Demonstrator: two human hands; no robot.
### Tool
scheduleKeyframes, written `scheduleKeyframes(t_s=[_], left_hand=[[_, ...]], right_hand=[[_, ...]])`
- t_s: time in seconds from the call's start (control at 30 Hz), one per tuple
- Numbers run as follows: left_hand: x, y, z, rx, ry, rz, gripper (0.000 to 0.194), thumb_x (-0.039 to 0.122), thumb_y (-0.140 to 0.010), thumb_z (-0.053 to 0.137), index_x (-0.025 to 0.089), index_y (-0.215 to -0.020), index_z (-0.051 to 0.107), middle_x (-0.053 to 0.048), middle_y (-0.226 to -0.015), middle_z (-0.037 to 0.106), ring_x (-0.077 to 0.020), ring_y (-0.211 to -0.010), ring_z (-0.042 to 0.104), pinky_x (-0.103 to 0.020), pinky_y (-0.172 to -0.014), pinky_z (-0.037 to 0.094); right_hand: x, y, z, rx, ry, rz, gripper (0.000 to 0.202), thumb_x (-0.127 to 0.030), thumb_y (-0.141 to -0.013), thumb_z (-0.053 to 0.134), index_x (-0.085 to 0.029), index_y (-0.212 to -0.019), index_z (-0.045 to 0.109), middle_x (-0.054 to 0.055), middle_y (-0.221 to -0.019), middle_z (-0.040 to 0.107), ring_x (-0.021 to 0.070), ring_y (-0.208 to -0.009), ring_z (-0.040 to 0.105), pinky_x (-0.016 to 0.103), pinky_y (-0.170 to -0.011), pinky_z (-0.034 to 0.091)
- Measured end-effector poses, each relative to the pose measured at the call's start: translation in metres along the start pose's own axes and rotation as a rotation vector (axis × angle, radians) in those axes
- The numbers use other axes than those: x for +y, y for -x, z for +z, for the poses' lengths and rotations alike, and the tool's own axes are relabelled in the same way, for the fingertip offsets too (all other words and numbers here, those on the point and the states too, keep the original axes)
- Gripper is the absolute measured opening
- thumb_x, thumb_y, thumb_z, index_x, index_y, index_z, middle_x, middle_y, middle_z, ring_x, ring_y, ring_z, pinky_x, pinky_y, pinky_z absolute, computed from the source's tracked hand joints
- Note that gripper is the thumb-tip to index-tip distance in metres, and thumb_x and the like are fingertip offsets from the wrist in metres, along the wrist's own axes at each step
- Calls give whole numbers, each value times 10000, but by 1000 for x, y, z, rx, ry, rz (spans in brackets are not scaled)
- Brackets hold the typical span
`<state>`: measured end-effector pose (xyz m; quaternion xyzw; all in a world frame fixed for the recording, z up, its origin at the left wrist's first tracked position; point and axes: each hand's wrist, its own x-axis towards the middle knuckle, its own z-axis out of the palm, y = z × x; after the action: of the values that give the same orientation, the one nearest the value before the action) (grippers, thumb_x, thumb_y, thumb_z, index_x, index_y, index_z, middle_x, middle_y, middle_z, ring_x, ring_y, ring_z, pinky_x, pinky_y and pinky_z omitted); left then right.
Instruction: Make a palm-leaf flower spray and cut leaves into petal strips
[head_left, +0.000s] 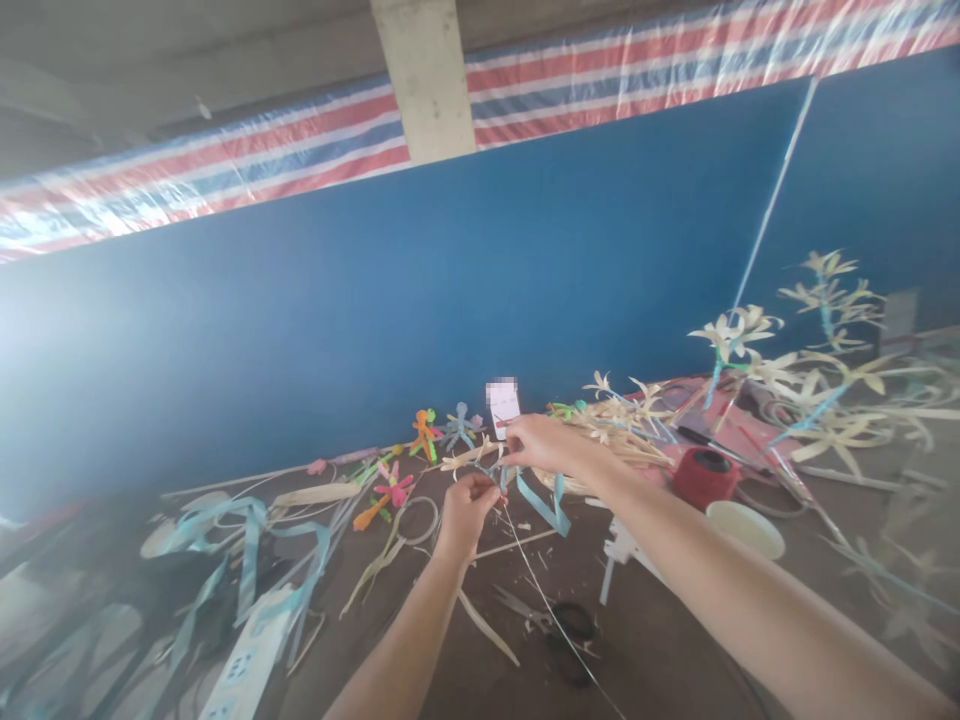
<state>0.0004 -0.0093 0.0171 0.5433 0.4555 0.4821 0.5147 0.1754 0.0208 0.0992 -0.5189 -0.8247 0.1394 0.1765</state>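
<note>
My left hand (466,508) is closed in a pinch on a thin white wire (536,580), which trails down past the front of the table. Just above it, my right hand (541,445) pinches a light blue ribbon (553,515) near the wire's top; its loose end hangs in a fold to the right. Pale petals (452,463) stick out left of the fingertips, like those of a handmade flower. The fingers partly hide where ribbon and wire meet. Scissors with black handles (574,622) lie on the table below my hands.
Colourful fuzzy figures (424,435) and a white phone-like card (504,408) stand at the back. To the right are a red roll (705,478), a pale round lid or dish (745,530), a white glue gun (619,548) and straw-coloured flowers (739,332). Blue ribbon strips (251,520) lie left.
</note>
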Motion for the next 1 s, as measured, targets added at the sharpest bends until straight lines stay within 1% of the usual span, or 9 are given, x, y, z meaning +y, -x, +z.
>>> scheduleKeyframes(t_s=[0.17, 0.27, 0.37, 0.47, 0.57, 0.67, 0.77, 0.9, 1.0], left_hand=[[0, 3, 1, -22, 70, -21, 120, 218, -641, 606, 136, -712, 555, -58, -658, 656, -156, -581, 598, -294, -666, 425], [-2, 5, -1, -45, 137, -18, 126, 218, -640, 616, 135, -710, 553, -54, -662, 650, -150, -578, 595, -289, -656, 424], [-1, 6, -2, -111, 217, -26, 115, 208, -648, 620, 138, -705, 549, -47, -662, 644, -143, -577, 590, -290, -653, 427], [1, 6, -3, -169, 294, -29, 103, 182, -658, 620, 147, -713, 541, -34, -659, 639, -132, -581, 585, -287, -663, 425], [0, 6, -3, -186, 350, -24, 103, 154, -659, 623, 155, -712, 534, -16, -644, 633, -125, -590, 586, -271, -654, 422], [0, 6, -1, -191, 381, -12, 100, 144, -662, 623, 154, -701, 531, -17, -650, 636, -122, -593, 587, -261, -646, 421], [1, 6, 2, -191, 397, -27, 97, 147, -666, 623, 150, -701, 532, -30, -669, 647, -111, -581, 585, -244, -637, 417], [5, 7, 7, -173, 434, -63, 124, 168, -651, 642, 150, -710, 534, -35, -679, 655, -106, -572, 588, -225, -613, 416], [5, 8, 9, -146, 460, -75, 155, 193, -627, 664, 148, -709, 540, -37, -683, 657, -112, -579, 592, -236, -630, 426]], right_hand=[[12, 3, 3, -71, -225, 59, 219, -398, -648, 611, -191, -714, 638, 36, -719, 629, 144, -585, 536, 239, -521, 328], [18, 3, 5, -112, -281, 79, 165, -354, -635, 618, -204, -694, 651, 18, -675, 631, 134, -555, 526, 235, -507, 321], [21, 1, 6, -131, -345, 102, 192, -376, -620, 622, -202, -691, 660, 8, -634, 624, 127, -535, 514, 228, -494, 317], [23, 0, 11, -105, -412, 128, 281, -442, -622, 603, -189, -728, 663, 6, -634, 613, 119, -537, 496, 224, -502, 321], [25, -2, 21, -85, -480, 147, 311, -454, -610, 602, -172, -727, 660, 1, -635, 595, 110, -545, 472, 216, -511, 324], [30, -2, 34, -120, -553, 161, 227, -360, -597, 615, -156, -687, 656, -16, -562, 557, 91, -496, 433, 202, -482, 317], [32, -1, 46, -134, -622, 178, 197, -305, -619, 576, -155, -723, 650, -31, -533, 531, 72, -447, 392, 190, -448, 300], [26, 0, 60, -99, -697, 208, 200, -301, -616, 568, -147, -727, 631, -36, -547, 528, 59, -431, 359, 178, -422, 275], [21, 1, 68, -84, -738, 235, 191, -306, -595, 579, -139, -678, 618, -42, -517, 512, 56, -418, 342, 180, -415, 267]])
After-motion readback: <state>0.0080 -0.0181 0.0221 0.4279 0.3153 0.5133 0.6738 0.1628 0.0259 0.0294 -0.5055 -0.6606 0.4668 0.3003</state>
